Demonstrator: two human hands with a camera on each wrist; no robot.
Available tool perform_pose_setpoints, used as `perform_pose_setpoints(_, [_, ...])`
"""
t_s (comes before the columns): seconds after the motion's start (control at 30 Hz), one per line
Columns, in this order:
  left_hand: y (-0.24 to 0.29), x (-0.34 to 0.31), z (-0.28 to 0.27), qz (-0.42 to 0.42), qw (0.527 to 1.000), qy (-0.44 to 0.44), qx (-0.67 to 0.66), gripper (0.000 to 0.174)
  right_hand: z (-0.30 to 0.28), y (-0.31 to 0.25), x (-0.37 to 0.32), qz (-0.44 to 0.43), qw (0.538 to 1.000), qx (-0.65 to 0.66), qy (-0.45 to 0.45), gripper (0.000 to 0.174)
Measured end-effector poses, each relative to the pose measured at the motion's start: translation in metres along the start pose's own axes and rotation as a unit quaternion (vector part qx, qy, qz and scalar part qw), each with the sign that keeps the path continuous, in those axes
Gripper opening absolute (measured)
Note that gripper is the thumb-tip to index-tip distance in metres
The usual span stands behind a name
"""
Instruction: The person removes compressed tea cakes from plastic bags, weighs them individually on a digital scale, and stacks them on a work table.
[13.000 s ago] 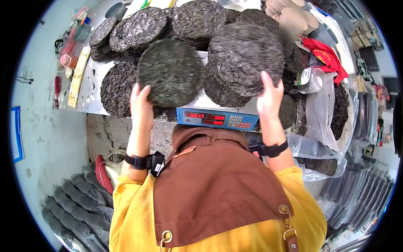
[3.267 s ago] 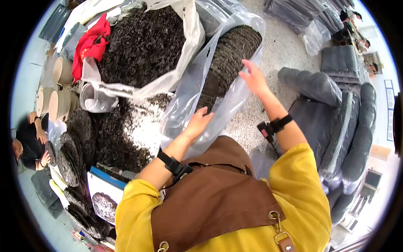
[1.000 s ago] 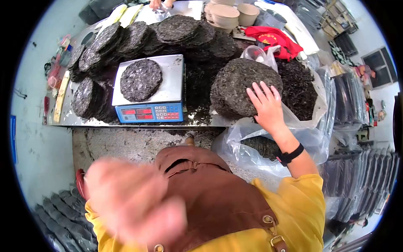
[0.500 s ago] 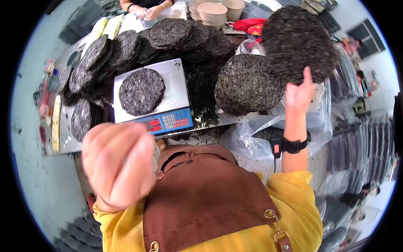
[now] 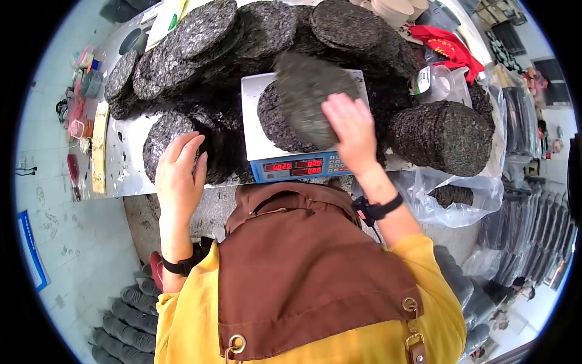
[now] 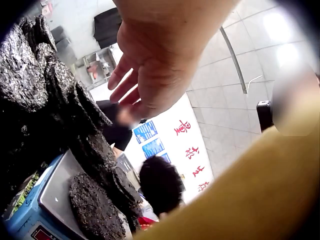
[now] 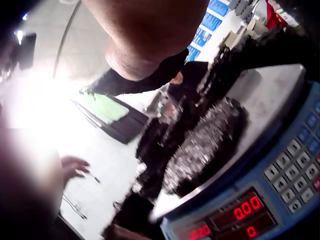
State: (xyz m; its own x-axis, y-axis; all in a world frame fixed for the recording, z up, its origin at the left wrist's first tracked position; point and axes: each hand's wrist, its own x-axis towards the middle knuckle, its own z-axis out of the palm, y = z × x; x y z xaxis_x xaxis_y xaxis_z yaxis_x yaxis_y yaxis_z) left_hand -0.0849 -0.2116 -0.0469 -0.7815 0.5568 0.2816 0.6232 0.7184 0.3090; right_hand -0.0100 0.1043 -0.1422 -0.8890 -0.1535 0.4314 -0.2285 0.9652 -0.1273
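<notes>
In the head view, my right hand [image 5: 351, 130] grips a thin dark disc [image 5: 312, 97], blurred and tilted over the scale [image 5: 254, 130]. Another rough round disc [image 5: 274, 124] lies on the scale plate, partly covered by the held one. The right wrist view shows the held disc's dark edge [image 7: 145, 85] under my hand [image 7: 145, 35], above the disc on the plate [image 7: 205, 145]. My left hand [image 5: 180, 176], fingers spread, is at the left stack of discs [image 5: 163, 136]; whether it touches is unclear. The left wrist view shows nothing in that hand [image 6: 160, 75].
Several disc stacks [image 5: 267, 27] line the back of the table. At the right are a disc stack on its side [image 5: 442, 136], a clear plastic jar [image 5: 442, 85], a red cloth [image 5: 448, 48] and a plastic bag [image 5: 418, 194]. A wooden strip [image 5: 99, 148] lies at left.
My right hand has carried the disc from the right side to above the scale. My left hand has gone from a raised, curled pose near the camera to the left stack.
</notes>
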Motion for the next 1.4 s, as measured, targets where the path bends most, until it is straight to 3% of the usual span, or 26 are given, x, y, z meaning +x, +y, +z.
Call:
perform_pose_setpoints(0.07, [-0.006, 0.004, 0.001, -0.001, 1.0, -0.006, -0.002, 0.026, 0.037, -0.022, -0.005, 0.032, 0.98, 0.035, -0.192, 0.071])
perform_pose_setpoints(0.17, [-0.012, 0.006, -0.001, 0.005, 1.0, -0.003, 0.016, 0.028, 0.026, -0.022, -0.013, 0.052, 0.973, 0.004, -0.226, 0.087])
perform_pose_setpoints(0.27, [-0.017, -0.002, 0.0, -0.023, 1.0, -0.015, -0.002, 0.029, -0.031, 0.008, -0.029, 0.141, 0.974, -0.044, -0.171, 0.077])
perform_pose_setpoints(0.37, [-0.017, -0.015, 0.001, -0.058, 0.998, -0.019, -0.009, 0.031, -0.105, 0.054, -0.06, 0.245, 0.964, -0.101, 0.015, 0.081])
perform_pose_setpoints(0.4, [-0.016, -0.018, 0.003, -0.065, 0.998, -0.013, -0.019, 0.031, -0.128, 0.064, -0.072, 0.282, 0.935, -0.215, -0.004, 0.088])
perform_pose_setpoints(0.47, [-0.016, -0.022, 0.016, -0.081, 0.995, -0.029, -0.046, 0.034, -0.144, 0.102, -0.11, 0.332, 0.882, -0.318, -0.104, 0.093])
perform_pose_setpoints(0.53, [-0.005, -0.011, 0.034, -0.027, 0.997, -0.042, -0.058, 0.04, -0.142, 0.126, -0.142, 0.346, 0.872, -0.307, -0.162, 0.091])
perform_pose_setpoints(0.63, [0.029, 0.018, 0.06, 0.058, 0.991, -0.104, -0.065, 0.064, -0.155, 0.138, -0.145, 0.388, 0.873, -0.269, -0.122, 0.086])
perform_pose_setpoints(0.77, [0.053, 0.05, 0.122, 0.222, 0.955, -0.196, -0.014, 0.092, -0.167, 0.145, -0.15, 0.349, 0.902, -0.224, -0.117, 0.078])
perform_pose_setpoints(0.87, [0.047, 0.055, 0.158, 0.257, 0.939, -0.226, 0.041, 0.089, -0.169, 0.144, -0.151, 0.325, 0.916, -0.206, -0.112, 0.074])
perform_pose_setpoints(0.9, [0.045, 0.059, 0.157, 0.264, 0.932, -0.242, 0.056, 0.082, -0.165, 0.142, -0.151, 0.337, 0.902, -0.24, -0.124, 0.073])
perform_pose_setpoints(0.97, [0.041, 0.062, 0.158, 0.269, 0.929, -0.25, 0.044, 0.083, -0.15, 0.133, -0.15, 0.374, 0.859, -0.314, -0.153, 0.074])
perform_pose_setpoints(1.0, [0.041, 0.064, 0.156, 0.27, 0.927, -0.259, 0.031, 0.084, -0.149, 0.134, -0.151, 0.376, 0.859, -0.314, -0.15, 0.074])
perform_pose_setpoints(1.03, [0.044, 0.065, 0.15, 0.263, 0.926, -0.271, 0.018, 0.067, -0.149, 0.135, -0.151, 0.38, 0.863, -0.304, -0.138, 0.074])
perform_pose_setpoints(1.07, [0.042, 0.067, 0.148, 0.265, 0.926, -0.268, 0.021, 0.067, -0.148, 0.136, -0.152, 0.384, 0.866, -0.295, -0.126, 0.074])
perform_pose_setpoints(1.13, [0.037, 0.07, 0.147, 0.301, 0.943, -0.135, 0.036, 0.05, -0.153, 0.14, -0.157, 0.404, 0.868, -0.277, -0.088, 0.067])
perform_pose_setpoints(1.2, [0.047, 0.077, 0.131, 0.275, 0.961, -0.026, -0.007, 0.048, -0.164, 0.141, -0.161, 0.422, 0.885, -0.176, 0.089, 0.062])
perform_pose_setpoints(1.27, [0.048, 0.075, 0.14, 0.258, 0.966, 0.004, -0.023, 0.048, -0.173, 0.139, -0.157, 0.468, 0.844, -0.123, 0.231, 0.053])
perform_pose_setpoints(1.33, [0.038, 0.063, 0.176, 0.282, 0.956, -0.069, 0.03, 0.049, -0.178, 0.137, -0.153, 0.453, 0.827, -0.127, 0.309, 0.043])
perform_pose_setpoints(1.37, [0.036, 0.054, 0.194, 0.279, 0.947, -0.154, 0.038, 0.05, -0.183, 0.139, -0.157, 0.481, 0.8, -0.097, 0.345, 0.039])
perform_pose_setpoints(1.4, [0.036, 0.048, 0.198, 0.266, 0.959, -0.098, -0.012, 0.051, -0.189, 0.141, -0.155, 0.505, 0.772, -0.065, 0.379, 0.036])
